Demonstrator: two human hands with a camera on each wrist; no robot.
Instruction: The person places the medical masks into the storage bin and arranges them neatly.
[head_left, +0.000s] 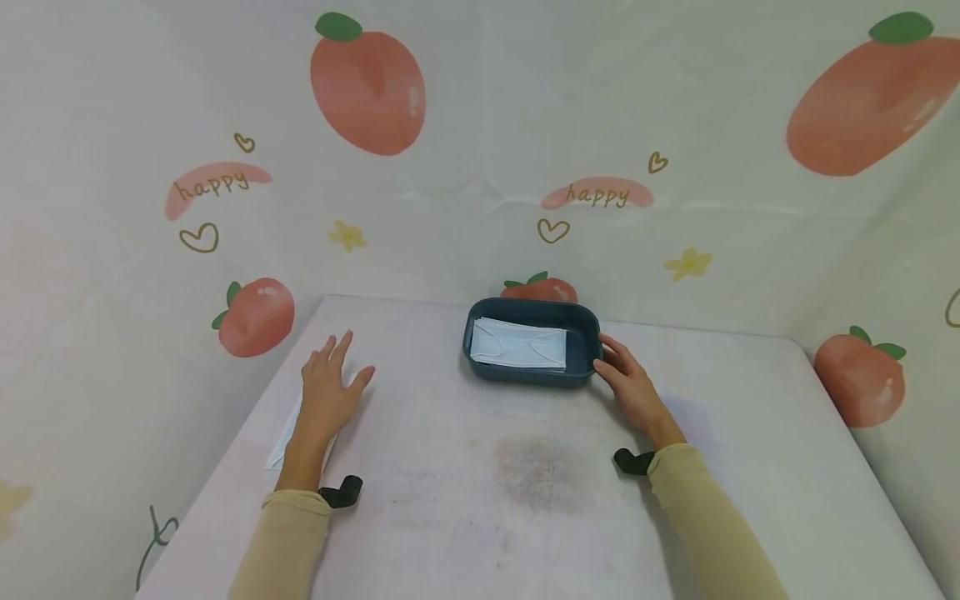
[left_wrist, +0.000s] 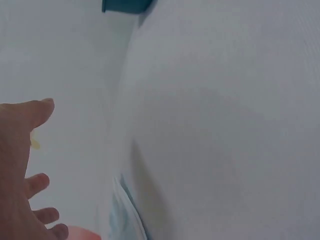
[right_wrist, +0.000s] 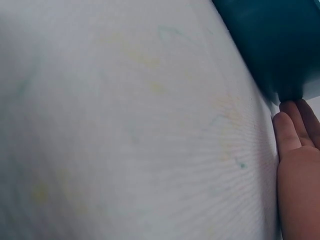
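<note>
A dark teal box [head_left: 528,377] with rounded corners stands towards the back of the table. Inside it, mostly on the left side, lies a pale blue face mask stack [head_left: 517,343]. My right hand [head_left: 628,390] touches the right end of the box, fingers extended against its wall; the right wrist view shows the fingertips [right_wrist: 283,119] right at the teal side. My left hand [head_left: 327,400] is over the left part of the table, fingers spread and holding nothing. Beneath it lies another pale blue face mask [head_left: 283,433], partly hidden by the hand and wrist; its edge shows in the left wrist view.
The white table [head_left: 450,483] has a brownish smudge [head_left: 536,471] near its middle. A pale backdrop [head_left: 480,125] with printed fruit and lettering rises behind and on both sides. Black straps with small mounts sit at both wrists.
</note>
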